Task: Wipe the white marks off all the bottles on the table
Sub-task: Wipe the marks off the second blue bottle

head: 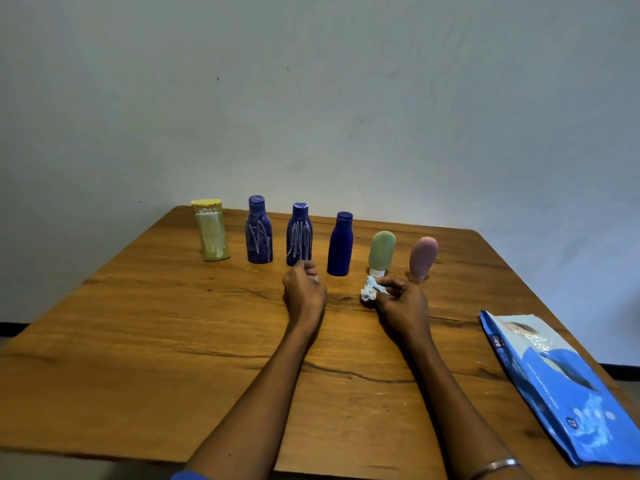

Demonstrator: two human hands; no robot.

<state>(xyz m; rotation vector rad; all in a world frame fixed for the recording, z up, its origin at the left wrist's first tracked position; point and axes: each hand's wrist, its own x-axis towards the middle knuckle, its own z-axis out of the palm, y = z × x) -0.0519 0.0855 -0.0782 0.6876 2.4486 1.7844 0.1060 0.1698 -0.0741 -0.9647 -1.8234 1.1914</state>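
Six bottles (299, 234) stand in a row; right hand (403, 303) pinches a crumpled wipe (370, 289), left hand (304, 289) curled empty

Six bottles stand upright in a row beyond the hands: a yellow bottle (211, 232) far off to the left and two blue bottles (259, 231) (299, 235) next along, all three streaked with white marks. The second blue one stands just beyond the left hand (304, 289). A plain blue bottle (340, 244), a green tube (381, 252) and a pink tube (422, 259) (both cap-down) show no marks, nearest the right hand (398, 299), which pinches a crumpled white wipe (370, 289).
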